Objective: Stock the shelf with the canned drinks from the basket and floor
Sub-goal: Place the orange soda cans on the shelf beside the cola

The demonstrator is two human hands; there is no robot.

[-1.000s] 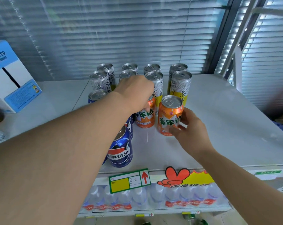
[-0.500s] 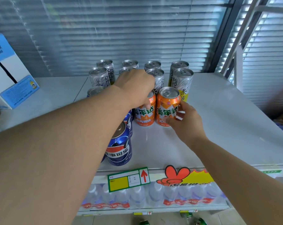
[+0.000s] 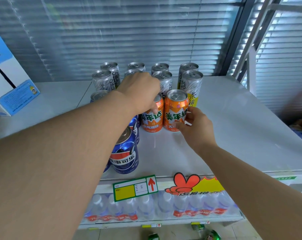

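Observation:
Two orange cans stand side by side on the white shelf top [image 3: 233,135]. My left hand [image 3: 139,92] grips the left orange can [image 3: 152,118] from above, covering most of its lid. My right hand [image 3: 195,125] holds the right orange can [image 3: 176,111] by its side, thumb on the label. Behind them stand several tall silver cans [image 3: 192,82] in rows. Blue cola cans [image 3: 125,153] line up at the left, partly hidden under my left forearm. Green cans [image 3: 212,235] lie on the floor at the bottom edge.
A blue and white box [image 3: 9,80] stands at the far left of the shelf. Shrink-wrapped water bottles [image 3: 155,207] fill the shelf below, behind price tags [image 3: 134,187]. Window blinds close off the back. Bare shelf surface lies right of the cans.
Both orange cans have slid back toward the silver cans, the right one pushed in beside the left. Both hands moved forward with them.

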